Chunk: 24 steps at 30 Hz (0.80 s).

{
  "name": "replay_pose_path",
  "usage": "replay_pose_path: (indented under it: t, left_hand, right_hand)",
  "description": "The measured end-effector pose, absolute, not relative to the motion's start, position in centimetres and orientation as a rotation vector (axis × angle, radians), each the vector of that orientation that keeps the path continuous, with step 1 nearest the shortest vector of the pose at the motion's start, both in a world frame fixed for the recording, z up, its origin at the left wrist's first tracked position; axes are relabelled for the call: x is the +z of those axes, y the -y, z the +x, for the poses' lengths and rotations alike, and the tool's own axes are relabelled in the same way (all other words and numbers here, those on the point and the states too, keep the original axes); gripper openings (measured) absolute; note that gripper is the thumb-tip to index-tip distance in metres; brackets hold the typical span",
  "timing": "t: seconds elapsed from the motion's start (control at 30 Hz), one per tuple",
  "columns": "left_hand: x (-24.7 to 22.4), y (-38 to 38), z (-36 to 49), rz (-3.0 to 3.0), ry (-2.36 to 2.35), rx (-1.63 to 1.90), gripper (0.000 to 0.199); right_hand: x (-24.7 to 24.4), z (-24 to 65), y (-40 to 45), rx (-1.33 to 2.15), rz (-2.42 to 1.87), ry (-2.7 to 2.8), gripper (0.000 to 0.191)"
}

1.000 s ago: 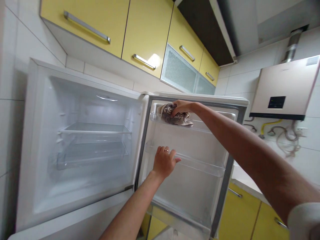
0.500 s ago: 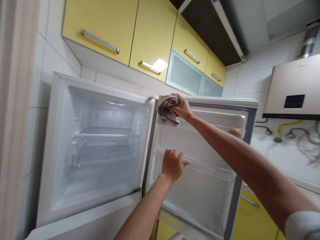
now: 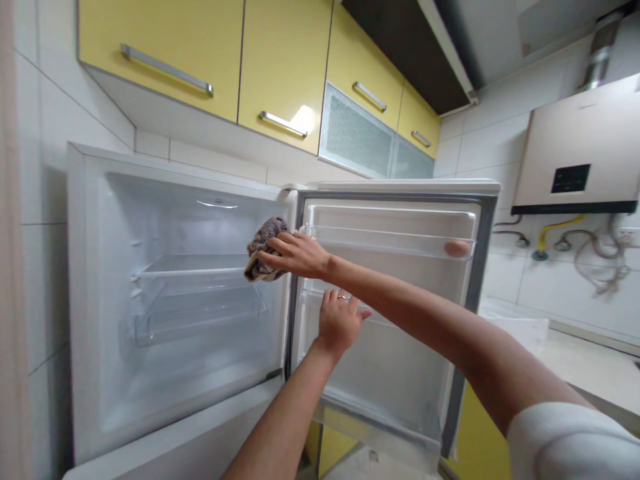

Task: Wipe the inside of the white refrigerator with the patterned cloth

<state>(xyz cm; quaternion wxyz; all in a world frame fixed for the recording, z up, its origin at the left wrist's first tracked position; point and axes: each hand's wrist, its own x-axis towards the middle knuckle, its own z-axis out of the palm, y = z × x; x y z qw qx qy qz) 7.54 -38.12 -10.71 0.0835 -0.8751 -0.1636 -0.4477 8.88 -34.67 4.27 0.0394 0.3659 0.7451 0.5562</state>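
My right hand point(image 3: 303, 255) is closed on a crumpled brown-grey cloth point(image 3: 267, 247), at the hinge-side edge of the open refrigerator point(image 3: 93, 300). The cloth hangs in front of the compartment's right side wall; whether it touches the wall I cannot tell. My left hand point(image 3: 341, 323), with a ring on one finger, has its fingers curled over the rim of the middle door shelf point(image 3: 310, 295), thumb sticking out to the right. The refrigerator door point(image 3: 400, 373) stands swung open to the right. An egg point(image 3: 457, 249) lies at the right end of the upper door shelf point(image 3: 380, 240).
Inside the compartment are a glass shelf point(image 3: 195, 263) and a clear drawer point(image 3: 200, 323). Yellow wall cabinets point(image 3: 285, 60) hang above. A water heater point(image 3: 580, 147) with pipes is on the right wall, over a countertop point(image 3: 585, 363).
My right hand has moved the cloth left and down from the door's upper corner to the compartment's edge. My left hand keeps its place on the door shelf. The view has shifted slightly right.
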Motion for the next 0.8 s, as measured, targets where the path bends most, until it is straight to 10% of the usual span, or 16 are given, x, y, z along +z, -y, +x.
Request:
replay_pose_path:
  t: [0.8]
  left_hand:
    - [-10.6,38.4,7.3,-2.584,0.498,-1.24,0.045]
  right_hand:
    - [-0.7,21.7,58.7,2.075,1.419,-1.746,0.033]
